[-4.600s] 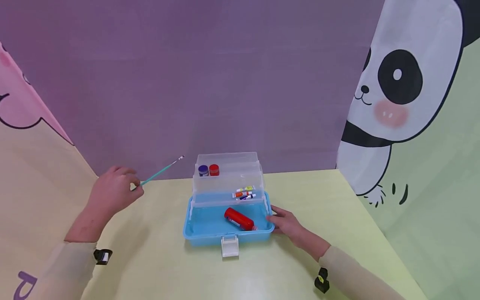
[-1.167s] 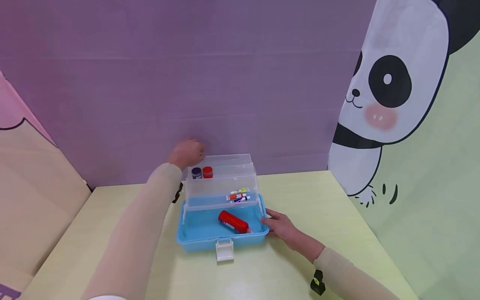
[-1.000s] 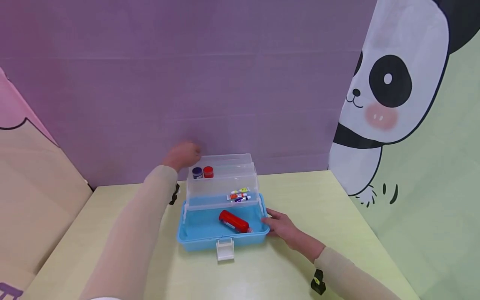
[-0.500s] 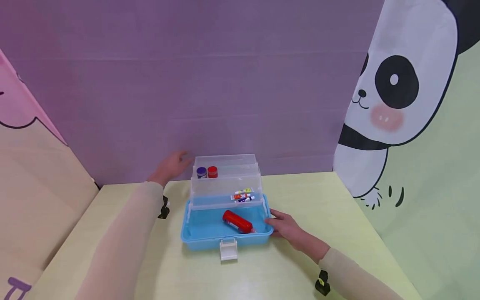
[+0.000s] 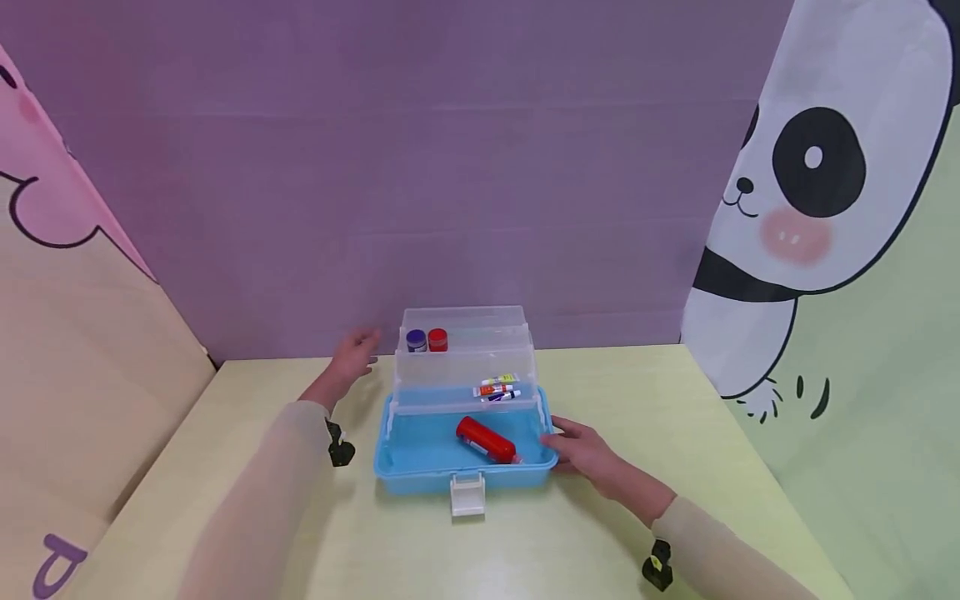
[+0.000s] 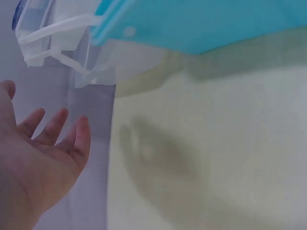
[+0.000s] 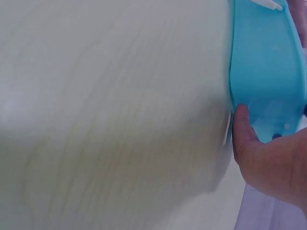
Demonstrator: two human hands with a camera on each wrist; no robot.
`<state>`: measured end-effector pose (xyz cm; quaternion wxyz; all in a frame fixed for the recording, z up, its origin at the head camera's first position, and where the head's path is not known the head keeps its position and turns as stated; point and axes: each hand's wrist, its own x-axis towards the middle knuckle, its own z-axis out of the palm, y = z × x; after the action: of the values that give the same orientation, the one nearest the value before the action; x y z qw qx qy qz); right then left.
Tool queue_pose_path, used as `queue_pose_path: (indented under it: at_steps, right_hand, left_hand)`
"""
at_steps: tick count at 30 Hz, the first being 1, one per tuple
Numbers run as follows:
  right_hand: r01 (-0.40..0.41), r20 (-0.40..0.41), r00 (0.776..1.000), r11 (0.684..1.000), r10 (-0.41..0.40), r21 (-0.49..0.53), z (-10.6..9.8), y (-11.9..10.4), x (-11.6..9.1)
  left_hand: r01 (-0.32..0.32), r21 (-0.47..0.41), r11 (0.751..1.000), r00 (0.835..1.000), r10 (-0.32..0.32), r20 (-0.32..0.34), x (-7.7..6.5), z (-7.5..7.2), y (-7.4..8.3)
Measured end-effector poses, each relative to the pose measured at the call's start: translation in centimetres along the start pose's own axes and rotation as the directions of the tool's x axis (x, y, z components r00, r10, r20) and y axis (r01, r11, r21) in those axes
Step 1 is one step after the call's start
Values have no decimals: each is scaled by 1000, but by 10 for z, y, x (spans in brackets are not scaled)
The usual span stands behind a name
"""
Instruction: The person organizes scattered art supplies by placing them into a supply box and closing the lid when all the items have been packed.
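Observation:
A blue storage box (image 5: 420, 482) with clear fold-out trays (image 5: 450, 367) stands unfolded on the table. My right hand (image 5: 588, 454) holds its right end, the thumb at the rim; in the right wrist view the thumb (image 7: 242, 127) lies against the blue wall. My left hand (image 5: 351, 362) is left of the trays, apart from them, with loose fingers and nothing in it. The left wrist view shows its palm (image 6: 43, 167) beside the clear trays. A red bottle (image 5: 486, 440) lies in the blue bottom. Several small paint tubes (image 5: 495, 389) lie in the lower tray.
A purple-lidded jar (image 5: 416, 340) and a red-lidded jar (image 5: 438, 339) stand in a higher tray. A white latch (image 5: 468, 495) hangs at the box's front. Behind rises a purple backdrop (image 5: 375, 167); the yellowish table (image 5: 615, 392) ends against it.
Earlier my left hand held a turquoise paintbrush, then reached over the top tray; now it has drawn back left and down, without the paintbrush. My right hand has stayed on the box.

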<state>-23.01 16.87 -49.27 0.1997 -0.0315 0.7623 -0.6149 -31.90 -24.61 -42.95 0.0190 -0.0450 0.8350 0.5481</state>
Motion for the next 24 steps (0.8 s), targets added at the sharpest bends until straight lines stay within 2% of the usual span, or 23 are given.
queue_pose_path:
  at_steps: [4,8,13,20,24]
  right_hand:
    - [15,-2,1000,1000,-15,0,-5,-7,7]
    - [45,-11,999,997,-44,70,-12,-18,20]
    - [41,-23,999,988,-38,148,-22,-34,42]
    - [4,-26,1000,990,0,141,-26,-59,71]
    - [-3,-20,1000,986,6,167,-26,-66,88]
  left_hand:
    - [48,-100,994,999,-47,20,-5,6,-9]
    - [84,-156,984,996,-78,46,-5,9,-21]
    - [120,-166,979,992,-110,66,-7,15,-32]
    - [170,-214,962,985,-157,75,-11,25,-44]
    - [145,-206,968,988,-129,89,-12,32,-46]
